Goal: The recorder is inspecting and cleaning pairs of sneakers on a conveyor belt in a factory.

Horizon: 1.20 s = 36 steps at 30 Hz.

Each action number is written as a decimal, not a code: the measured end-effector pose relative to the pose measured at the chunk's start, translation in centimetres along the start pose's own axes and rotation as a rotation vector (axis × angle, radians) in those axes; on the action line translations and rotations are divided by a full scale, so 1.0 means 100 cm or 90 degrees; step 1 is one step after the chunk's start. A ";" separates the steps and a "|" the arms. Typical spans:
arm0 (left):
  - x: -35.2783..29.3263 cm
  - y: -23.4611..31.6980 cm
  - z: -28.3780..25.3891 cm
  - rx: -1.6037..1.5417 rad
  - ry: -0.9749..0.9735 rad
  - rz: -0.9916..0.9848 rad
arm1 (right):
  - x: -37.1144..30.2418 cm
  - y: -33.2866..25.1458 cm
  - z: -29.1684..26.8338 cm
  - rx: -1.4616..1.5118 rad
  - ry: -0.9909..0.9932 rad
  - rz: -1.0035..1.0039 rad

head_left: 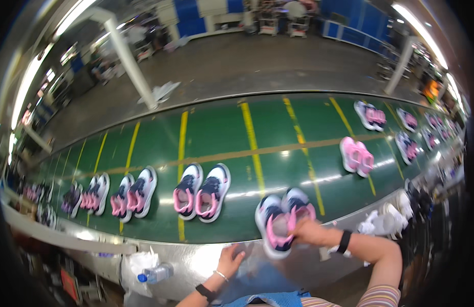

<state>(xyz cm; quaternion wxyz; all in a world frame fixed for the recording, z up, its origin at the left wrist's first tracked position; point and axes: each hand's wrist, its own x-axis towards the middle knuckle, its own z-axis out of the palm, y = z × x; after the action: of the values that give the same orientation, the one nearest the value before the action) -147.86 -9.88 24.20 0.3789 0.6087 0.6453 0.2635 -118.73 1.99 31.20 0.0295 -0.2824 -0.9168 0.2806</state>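
Right hand [309, 233] clamped at the heels of the pair of shoes [281, 225], at the near edge of the belt [278, 171]; grip on both unclear. Left hand [230, 263] empty, fingers apart, nearer than the belt. Risk: one-sided grip could drop the left shoe.

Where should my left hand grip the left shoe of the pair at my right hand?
Probably the heel, from the near left: the shoe points toe-away, heel toward you, and its left side is clear of the right hand.
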 end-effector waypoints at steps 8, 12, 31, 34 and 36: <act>0.082 0.006 -0.106 0.430 0.174 -0.036 | 0.143 0.222 -0.113 -0.306 0.182 0.316; 0.115 -0.027 -0.115 0.574 -0.008 -0.043 | 0.177 0.257 -0.101 -0.199 0.139 0.461; -0.099 0.030 -0.008 0.285 -0.274 0.134 | -0.004 -0.123 0.137 0.592 0.199 0.418; -0.099 0.025 -0.041 0.136 0.001 0.138 | -0.011 -0.139 0.149 0.450 0.252 0.393; -0.084 0.012 -0.038 0.120 0.121 -0.042 | -0.009 -0.130 0.164 0.456 0.247 0.452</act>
<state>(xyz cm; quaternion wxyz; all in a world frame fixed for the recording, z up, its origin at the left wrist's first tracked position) -150.41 -17.57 28.77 0.2655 0.5925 0.7198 0.2454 -127.96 -15.51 24.41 0.1960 -0.5938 -0.5896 0.5112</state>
